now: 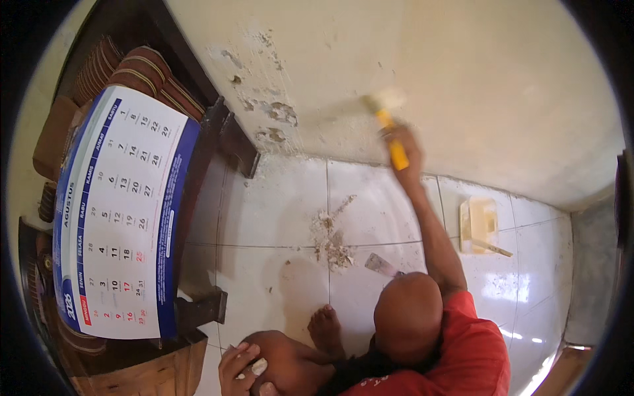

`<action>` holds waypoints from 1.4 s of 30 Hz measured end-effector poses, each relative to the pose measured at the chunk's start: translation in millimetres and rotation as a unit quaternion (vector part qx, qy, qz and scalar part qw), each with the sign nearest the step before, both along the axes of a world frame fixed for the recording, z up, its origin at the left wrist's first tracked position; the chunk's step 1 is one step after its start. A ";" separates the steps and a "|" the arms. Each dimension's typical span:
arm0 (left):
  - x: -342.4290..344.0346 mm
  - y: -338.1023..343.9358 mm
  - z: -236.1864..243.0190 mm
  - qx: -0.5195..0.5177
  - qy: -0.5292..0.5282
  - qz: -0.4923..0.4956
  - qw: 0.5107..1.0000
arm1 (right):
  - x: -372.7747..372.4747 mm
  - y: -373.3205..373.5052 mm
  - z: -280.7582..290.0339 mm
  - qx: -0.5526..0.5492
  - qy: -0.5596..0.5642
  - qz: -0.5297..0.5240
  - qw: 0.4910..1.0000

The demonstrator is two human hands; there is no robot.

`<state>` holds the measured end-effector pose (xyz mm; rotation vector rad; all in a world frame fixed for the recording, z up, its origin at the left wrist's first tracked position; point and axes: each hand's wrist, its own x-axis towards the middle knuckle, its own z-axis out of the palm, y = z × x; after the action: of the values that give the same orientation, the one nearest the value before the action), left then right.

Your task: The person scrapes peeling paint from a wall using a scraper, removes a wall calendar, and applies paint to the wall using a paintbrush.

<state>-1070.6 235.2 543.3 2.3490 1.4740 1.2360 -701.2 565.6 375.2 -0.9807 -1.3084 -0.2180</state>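
Yellow-handled tool up by the wall, between one and two o'clock | right hand wrapped round it | left hand, seven o'clock, half-curled at the knee, any hold unclear | light, flat strokes should serve best

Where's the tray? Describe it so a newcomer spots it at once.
Start at the big pale wall, where the right hand holds a yellow-handled tool. Look down that forearm; to its right, on the white tiled floor, lies a cream tray. It is rectangular and open, with a thin stick jutting over one corner, unlike the flat scraper left of that forearm.
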 end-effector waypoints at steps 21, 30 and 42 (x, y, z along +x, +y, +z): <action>228.5 -101.5 0.3 0.040 0.073 -0.023 0.996 | 374.9 -224.7 -10.5 0.100 0.070 -0.249 0.961; 361.2 -139.3 -11.4 0.034 0.079 -0.035 0.996 | 364.6 -212.5 -102.8 -0.160 -0.042 -0.046 0.985; 465.5 -136.7 -29.2 0.065 0.115 -0.053 0.990 | 611.3 -319.2 -78.9 0.072 0.129 -0.325 0.934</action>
<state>-605.1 98.5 514.1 2.6958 1.3436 1.0998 -90.0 246.3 296.2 -1.2444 -0.6828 -0.6592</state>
